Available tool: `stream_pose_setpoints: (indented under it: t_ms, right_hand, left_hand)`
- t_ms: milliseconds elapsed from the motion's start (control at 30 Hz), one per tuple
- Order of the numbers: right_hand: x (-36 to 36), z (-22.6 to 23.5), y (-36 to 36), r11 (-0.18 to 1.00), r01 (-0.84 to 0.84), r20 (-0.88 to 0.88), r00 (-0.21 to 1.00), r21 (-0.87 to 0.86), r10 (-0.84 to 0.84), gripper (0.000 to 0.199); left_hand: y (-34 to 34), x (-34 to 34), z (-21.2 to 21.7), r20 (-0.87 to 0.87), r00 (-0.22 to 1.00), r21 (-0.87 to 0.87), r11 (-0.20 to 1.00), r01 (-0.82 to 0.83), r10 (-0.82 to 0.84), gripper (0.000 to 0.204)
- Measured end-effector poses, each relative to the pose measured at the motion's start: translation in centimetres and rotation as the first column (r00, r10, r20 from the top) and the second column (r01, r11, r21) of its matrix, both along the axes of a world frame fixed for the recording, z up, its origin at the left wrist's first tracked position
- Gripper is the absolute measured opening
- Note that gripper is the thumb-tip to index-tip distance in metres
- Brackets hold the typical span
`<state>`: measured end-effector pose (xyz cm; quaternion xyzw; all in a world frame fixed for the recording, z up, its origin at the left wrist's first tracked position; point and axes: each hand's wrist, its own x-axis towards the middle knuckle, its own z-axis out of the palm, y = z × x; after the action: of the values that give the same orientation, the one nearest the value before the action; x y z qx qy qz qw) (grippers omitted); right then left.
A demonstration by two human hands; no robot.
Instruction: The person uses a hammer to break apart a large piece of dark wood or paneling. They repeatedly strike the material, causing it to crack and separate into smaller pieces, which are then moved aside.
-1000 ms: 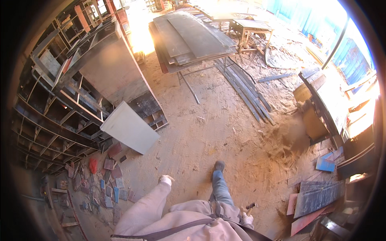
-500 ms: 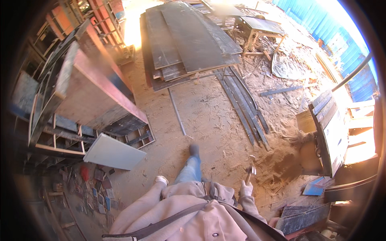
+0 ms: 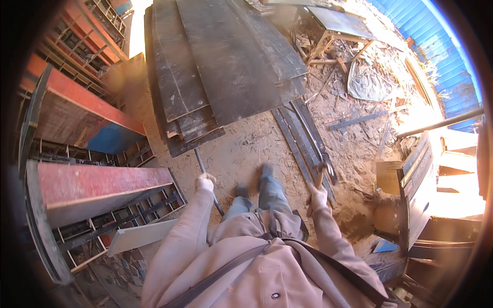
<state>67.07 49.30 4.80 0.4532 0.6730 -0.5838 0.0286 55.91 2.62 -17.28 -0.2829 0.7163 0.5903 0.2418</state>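
My right hand (image 3: 318,196) is closed round the wooden handle of a hammer (image 3: 320,177), its head pointing forward over dark planks (image 3: 300,141) lying on the ground. My left hand (image 3: 206,183), in a pale glove, is held out ahead with fingers curled; no held thing shows. Behind it in the picture runs a thin grey pipe (image 3: 200,161) on the ground, one end at the board stack's edge. I cannot tell of any contact between them. Straight ahead lies a stack of large dark boards (image 3: 226,66).
On the left stand red-faced framed panels (image 3: 102,179) and a leaning grey board (image 3: 141,236). A wooden table (image 3: 341,23) and a crumpled sheet (image 3: 370,82) lie beyond the planks. Timber panels (image 3: 418,179) lean at right, near a pipe (image 3: 441,123) and a blue corrugated fence (image 3: 436,56).
I have stepped forward, so the board stack and pipe are nearer. My left hand has risen forward from my side; the hammer in my right hand has moved forward too.
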Motion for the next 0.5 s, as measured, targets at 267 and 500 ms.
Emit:
stream_pose_setpoints:
  t_ms: [267, 500]
  right_hand:
    - [-27.9, -2.4, 2.8, 0.892, -0.326, 0.117, 0.919, -0.314, 0.377, 0.022]
    - [-35.2, 0.4, 1.6, 0.734, -0.247, 0.146, 0.893, -0.632, 0.427, 0.057]
  left_hand:
    - [5.4, -12.6, 6.3, -0.091, 0.987, 0.0, 0.991, -0.136, 0.135, 0.04]
    - [20.5, -18.5, 7.1, 0.344, 0.928, 0.353, 0.896, -0.27, 0.145, 0.043]
